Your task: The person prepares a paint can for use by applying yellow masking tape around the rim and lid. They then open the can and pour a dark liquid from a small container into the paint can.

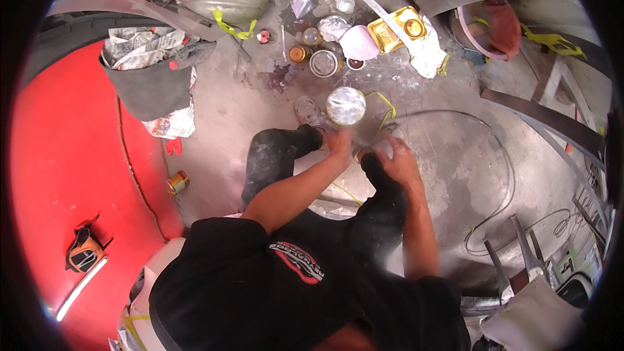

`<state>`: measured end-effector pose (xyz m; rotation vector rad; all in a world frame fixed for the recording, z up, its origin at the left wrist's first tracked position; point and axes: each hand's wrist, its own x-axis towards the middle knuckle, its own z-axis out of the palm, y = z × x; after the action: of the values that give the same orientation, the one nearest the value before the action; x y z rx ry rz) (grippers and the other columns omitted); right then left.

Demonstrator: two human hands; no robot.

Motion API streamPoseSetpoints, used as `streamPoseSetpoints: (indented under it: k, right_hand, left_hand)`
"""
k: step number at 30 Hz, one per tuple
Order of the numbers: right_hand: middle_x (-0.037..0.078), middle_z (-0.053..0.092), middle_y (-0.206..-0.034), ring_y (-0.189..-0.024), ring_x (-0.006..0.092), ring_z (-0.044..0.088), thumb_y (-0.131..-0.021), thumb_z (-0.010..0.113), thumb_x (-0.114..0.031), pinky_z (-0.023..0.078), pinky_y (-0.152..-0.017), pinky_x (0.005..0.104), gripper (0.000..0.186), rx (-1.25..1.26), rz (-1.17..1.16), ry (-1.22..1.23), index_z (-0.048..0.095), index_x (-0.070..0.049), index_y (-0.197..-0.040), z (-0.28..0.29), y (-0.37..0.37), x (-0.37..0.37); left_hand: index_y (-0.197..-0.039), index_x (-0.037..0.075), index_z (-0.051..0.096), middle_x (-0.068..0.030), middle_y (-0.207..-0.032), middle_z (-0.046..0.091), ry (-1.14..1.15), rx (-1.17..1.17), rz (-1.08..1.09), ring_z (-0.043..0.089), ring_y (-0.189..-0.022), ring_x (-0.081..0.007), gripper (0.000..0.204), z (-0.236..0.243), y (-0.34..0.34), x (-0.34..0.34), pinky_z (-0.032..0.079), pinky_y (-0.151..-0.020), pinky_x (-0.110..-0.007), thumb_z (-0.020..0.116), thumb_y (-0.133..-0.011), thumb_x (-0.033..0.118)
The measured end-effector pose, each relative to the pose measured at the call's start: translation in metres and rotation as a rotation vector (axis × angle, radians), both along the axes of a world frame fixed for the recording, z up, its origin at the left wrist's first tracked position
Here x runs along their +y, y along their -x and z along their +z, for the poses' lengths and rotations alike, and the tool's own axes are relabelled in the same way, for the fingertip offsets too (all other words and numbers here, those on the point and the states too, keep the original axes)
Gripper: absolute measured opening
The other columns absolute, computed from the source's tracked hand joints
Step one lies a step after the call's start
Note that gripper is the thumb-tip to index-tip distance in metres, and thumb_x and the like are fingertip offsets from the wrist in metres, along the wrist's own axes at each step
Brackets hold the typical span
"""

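Note:
My left hand (338,145) is between my knees, just nearer to me than a round tin (346,105) with a whitish, crinkled top. Its fingers point toward the tin's near edge and are blurred; whether they touch the tin I cannot tell. Over my right knee is my right hand (399,161), its fingers bent toward the left hand. A smeared grey patch lies between the two hands, too blurred to name. Close by the tin, a yellow strap (388,105) loops on the floor. My pale left shoe (308,110) is beside the tin.
Several tins and cups, a pink lid (359,43) and a yellow tray (387,34) stand farther off. Left are a grey bin (146,91) with newspaper, a tipped can (177,182) and a red panel (58,149). A dark cable (510,162) curves across the floor at right, near a metal frame (552,114).

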<state>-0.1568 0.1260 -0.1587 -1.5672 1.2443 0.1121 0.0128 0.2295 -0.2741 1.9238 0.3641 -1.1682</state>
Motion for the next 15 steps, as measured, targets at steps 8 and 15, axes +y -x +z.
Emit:
streamPoseSetpoints:
  k: [8, 15]
  right_hand:
    - [0.025, 0.061, -0.126, -0.116, 0.0421, 0.059, -0.085, 0.066, -0.019, 0.047, -0.100, 0.0461, 0.053, 0.096, 0.060, 0.157, 0.055, -0.004, -0.134, -0.131, 0.028, -0.061]
    - [0.024, 0.064, -0.123, -0.114, 0.0398, 0.062, -0.089, 0.070, -0.027, 0.049, -0.096, 0.0429, 0.048, 0.030, 0.101, 0.188, 0.060, -0.003, -0.130, -0.105, 0.022, -0.119]
  left_hand:
    - [-0.113, 0.012, 0.049, -0.0077, -0.090, 0.064, 0.016, 0.348, 0.074, 0.063, -0.085, -0.0214, 0.035, -0.117, 0.067, -0.061, 0.049, -0.075, -0.043, 0.064, -0.093, 0.036]
    - [-0.088, 0.010, 0.060, -0.0050, -0.081, 0.061, -0.010, 0.367, 0.099, 0.056, -0.073, -0.0167, 0.038, -0.232, 0.082, -0.098, 0.042, -0.063, -0.034, 0.059, -0.094, 0.047]
